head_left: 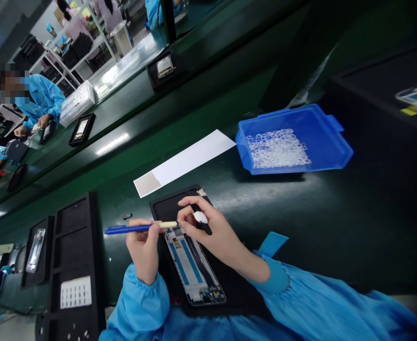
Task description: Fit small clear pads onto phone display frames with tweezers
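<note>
My left hand (143,251) pinches a slim blue pen-like tool (128,229) with a cream front end, pointing right. My right hand (213,232) is closed, thumb and fingertips together at the tool's tip; anything tiny between them is too small to make out. A black-and-white object (201,218) sits in the curled fingers of that hand, its kind unclear. Below both hands an opened phone body (194,265) with blue strips and exposed parts lies in a black tray (233,293). The phone's upper end is partly hidden by my hands.
A blue bin (331,147) of small clear-white rings stands at the back right, beside a white strip (194,156). At left are a black compartment tray (96,255) and another phone part (36,250). Beyond runs a line with more trays (82,129) and a co-worker (45,94).
</note>
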A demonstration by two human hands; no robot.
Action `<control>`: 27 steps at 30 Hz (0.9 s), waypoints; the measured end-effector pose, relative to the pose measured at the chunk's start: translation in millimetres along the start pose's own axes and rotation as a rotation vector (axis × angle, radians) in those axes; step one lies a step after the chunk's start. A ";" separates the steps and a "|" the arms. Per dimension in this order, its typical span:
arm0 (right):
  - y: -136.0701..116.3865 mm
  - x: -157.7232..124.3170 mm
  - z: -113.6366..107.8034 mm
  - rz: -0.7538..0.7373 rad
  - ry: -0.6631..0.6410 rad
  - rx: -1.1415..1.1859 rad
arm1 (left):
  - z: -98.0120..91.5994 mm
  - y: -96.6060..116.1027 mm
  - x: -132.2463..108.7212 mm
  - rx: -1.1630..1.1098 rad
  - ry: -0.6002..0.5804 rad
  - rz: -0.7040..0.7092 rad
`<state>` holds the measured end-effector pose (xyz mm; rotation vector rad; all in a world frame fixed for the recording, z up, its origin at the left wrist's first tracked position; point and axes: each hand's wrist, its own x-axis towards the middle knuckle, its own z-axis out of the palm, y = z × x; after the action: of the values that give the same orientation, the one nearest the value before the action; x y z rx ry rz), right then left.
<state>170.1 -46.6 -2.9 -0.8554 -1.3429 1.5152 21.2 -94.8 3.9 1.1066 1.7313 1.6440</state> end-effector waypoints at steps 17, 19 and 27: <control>-27.0 44.5 -162.9 -0.190 0.561 -1.023 | -13.7 -11.0 -1.8 0.219 -0.049 0.153; -18.6 36.2 -141.7 -0.286 0.518 -0.987 | -15.9 -14.6 -1.6 0.364 -0.095 0.206; 31.8 9.6 -45.8 -0.370 -0.171 -0.691 | -11.4 -22.3 0.3 0.550 -0.253 0.331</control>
<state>203.2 -21.3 -41.2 -0.8291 -2.0747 0.8458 6.9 -99.6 -16.1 1.8504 1.9561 1.1402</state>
